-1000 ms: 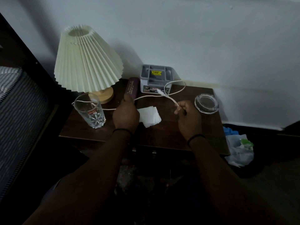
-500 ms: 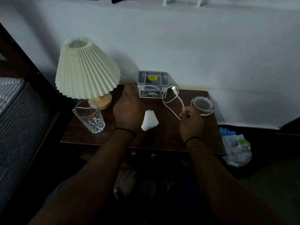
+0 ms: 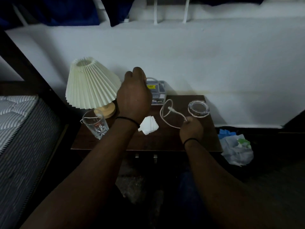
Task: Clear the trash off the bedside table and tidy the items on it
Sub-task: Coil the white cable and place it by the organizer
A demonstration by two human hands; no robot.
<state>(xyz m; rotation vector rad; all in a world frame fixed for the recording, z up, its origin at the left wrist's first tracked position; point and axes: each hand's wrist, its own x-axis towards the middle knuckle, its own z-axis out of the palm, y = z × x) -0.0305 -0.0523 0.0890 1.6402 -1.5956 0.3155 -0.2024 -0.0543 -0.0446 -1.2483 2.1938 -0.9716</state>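
A white cable (image 3: 165, 113) lies in a loop on the dark wooden bedside table (image 3: 181, 141). My right hand (image 3: 191, 130) pinches it near its plug end, low over the table's right half. A short arc of the same cable comes out of my left hand (image 3: 133, 95), which is raised in a fist in front of the grey organiser box (image 3: 158, 91). White folded tissue (image 3: 149, 127) lies mid-table, just below my left wrist. A clear drinking glass (image 3: 95, 123) stands front left. A round clear glass dish (image 3: 198, 108) sits at the back right.
A cream pleated lamp (image 3: 90, 85) stands at the table's back left against the white wall. A mattress (image 3: 16, 121) and a dark bed frame lie to the left. A plastic bag of trash (image 3: 236, 149) sits on the floor right of the table.
My left hand has risen from the table's back toward the wall, taking cable with it. The loop near my right hand has tightened. The view has tilted upward.
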